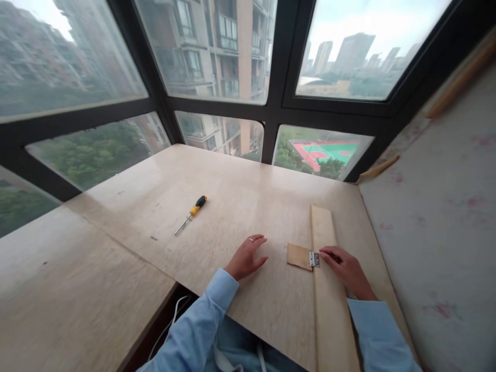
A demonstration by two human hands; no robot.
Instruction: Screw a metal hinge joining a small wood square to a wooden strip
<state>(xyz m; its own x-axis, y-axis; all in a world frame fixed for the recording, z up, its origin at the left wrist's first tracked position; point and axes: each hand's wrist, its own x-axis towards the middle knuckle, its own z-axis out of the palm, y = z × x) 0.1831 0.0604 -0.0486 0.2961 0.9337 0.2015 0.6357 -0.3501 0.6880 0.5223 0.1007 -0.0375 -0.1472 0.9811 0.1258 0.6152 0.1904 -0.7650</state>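
Note:
A small metal hinge (314,259) with screw holes lies across the joint between a long pale wooden board (324,227) and a small thin brown wood piece (299,256). At the hinge's right edge, my right hand (346,268) has its thumb and forefinger pinched together, the wrist over the board. Resting on the tabletop left of the wood piece is my left hand (248,257), fingers apart and holding nothing. A screwdriver (192,213) with a black and yellow handle lies farther off to the left, its shaft pointing toward the lower left.
The pale stone-like tabletop (232,191) reaches to dark-framed windows (275,108) at the back and left. A flower-patterned wall (437,232) bounds the right side. Below the front edge, a white cable (173,318) shows in a dark gap.

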